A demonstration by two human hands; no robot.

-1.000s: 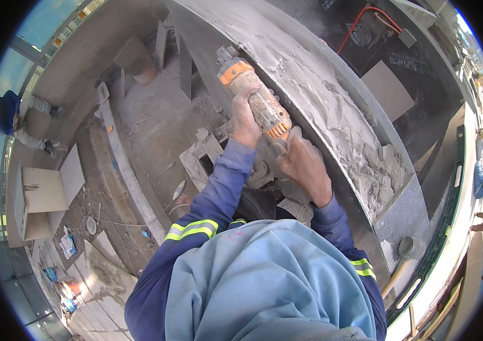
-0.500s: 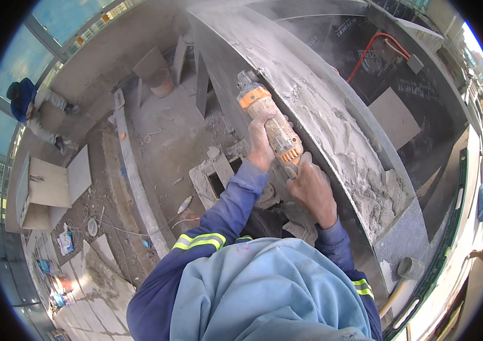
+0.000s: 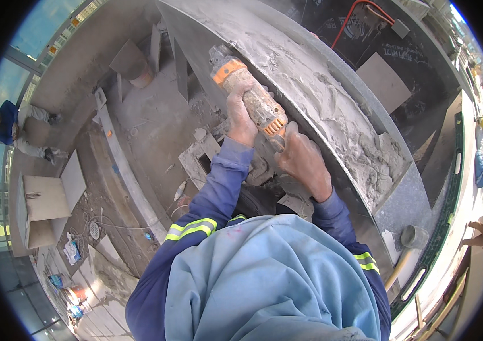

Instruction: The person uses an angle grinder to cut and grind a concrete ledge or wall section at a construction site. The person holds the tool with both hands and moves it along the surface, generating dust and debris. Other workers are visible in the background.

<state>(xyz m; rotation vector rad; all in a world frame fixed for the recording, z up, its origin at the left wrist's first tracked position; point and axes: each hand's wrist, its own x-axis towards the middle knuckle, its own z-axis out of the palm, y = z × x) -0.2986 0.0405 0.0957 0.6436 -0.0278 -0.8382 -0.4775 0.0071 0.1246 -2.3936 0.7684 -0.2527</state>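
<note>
A dusty orange-and-grey angle grinder (image 3: 257, 102) is held in both hands along the side of a curved stone-faced wall (image 3: 213, 45). My left hand (image 3: 241, 115) wraps round the middle of its body. Farther back, my right hand (image 3: 305, 160) grips the rear end. The grinder's head lies against or close to the slab's upper edge; its disc cannot be made out. Grey mortar (image 3: 309, 91) fills the top of the wall, rough and lumpy toward the near end.
A rubber mallet (image 3: 413, 237) and a long green spirit level (image 3: 452, 187) lie at the right. Boxes of board (image 3: 48, 199), a bucket (image 3: 139, 75) and a long pale strip (image 3: 122, 153) are on the left. Another person (image 3: 17, 128) crouches at far left. Dust hangs about.
In the picture the grinder and both hands have shifted left and upward, still gripping. The surroundings have also shifted as my view turned. The other person stays crouched.
</note>
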